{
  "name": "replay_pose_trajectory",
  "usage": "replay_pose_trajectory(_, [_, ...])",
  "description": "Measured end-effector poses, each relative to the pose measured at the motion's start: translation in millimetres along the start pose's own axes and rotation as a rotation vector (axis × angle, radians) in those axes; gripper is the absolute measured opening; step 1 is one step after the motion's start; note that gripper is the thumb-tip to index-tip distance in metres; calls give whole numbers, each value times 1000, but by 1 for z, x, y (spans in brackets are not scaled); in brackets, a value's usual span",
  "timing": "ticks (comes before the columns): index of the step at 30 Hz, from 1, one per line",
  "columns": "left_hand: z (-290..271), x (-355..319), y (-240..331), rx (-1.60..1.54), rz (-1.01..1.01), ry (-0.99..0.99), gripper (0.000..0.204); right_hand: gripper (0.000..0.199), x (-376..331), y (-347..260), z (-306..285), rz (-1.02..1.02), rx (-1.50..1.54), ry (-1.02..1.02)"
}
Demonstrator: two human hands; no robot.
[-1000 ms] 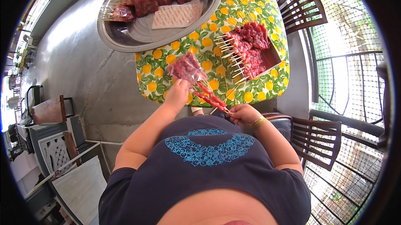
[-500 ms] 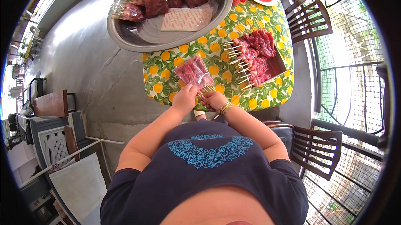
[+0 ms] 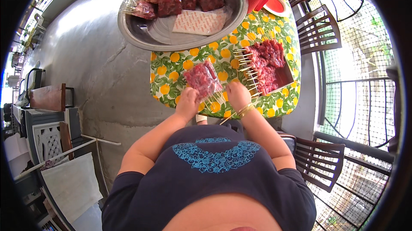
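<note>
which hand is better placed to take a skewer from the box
Likely the right hand: it is nearer the box, while the left hand grips the plastic bag of meat.

Daylight overexposes the black wire-mesh screen (image 3: 358,66) at right and glares off the smooth grey floor (image 3: 86,27); fisheye distortion bends edges.

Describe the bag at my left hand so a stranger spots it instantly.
Find the fruit-print tablecloth, then the big oval metal basin. Below that basin in view, the left hand grips a clear bag of skewered meat. Unlike the basin's darker packs, it is pinkish red, its sticks pointing downward in view.
</note>
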State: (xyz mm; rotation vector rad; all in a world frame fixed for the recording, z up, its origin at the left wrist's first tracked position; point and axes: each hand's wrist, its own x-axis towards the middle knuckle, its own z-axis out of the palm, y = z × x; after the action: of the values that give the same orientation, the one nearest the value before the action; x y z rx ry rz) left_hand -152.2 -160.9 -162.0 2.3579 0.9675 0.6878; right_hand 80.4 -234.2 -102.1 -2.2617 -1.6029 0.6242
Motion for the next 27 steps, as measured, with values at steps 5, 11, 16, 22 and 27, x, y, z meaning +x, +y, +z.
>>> replay_pose_trajectory(5, [9, 0, -10, -185, -282, 60, 29, 34, 50, 0, 6, -308, -80, -3])
replay_pose_trajectory(11, [5, 13, -26, -150, -226, -128, 27, 14, 81, 6, 14, -421, -163, -185])
replay_pose_trajectory(16, [-33, 37, -14, -401, -259, -100, 18, 11, 79, -7, -20, -371, 253, -235])
replay_pose_trajectory(22, [-86, 53, 22, -461, -421, -159, 12, 17, 50, -43, -60, -384, 315, -172])
replay_pose_trajectory(27, [-101, 52, 49, -333, -388, -150, 13, 18, 23, -59, -72, -362, 212, -137])
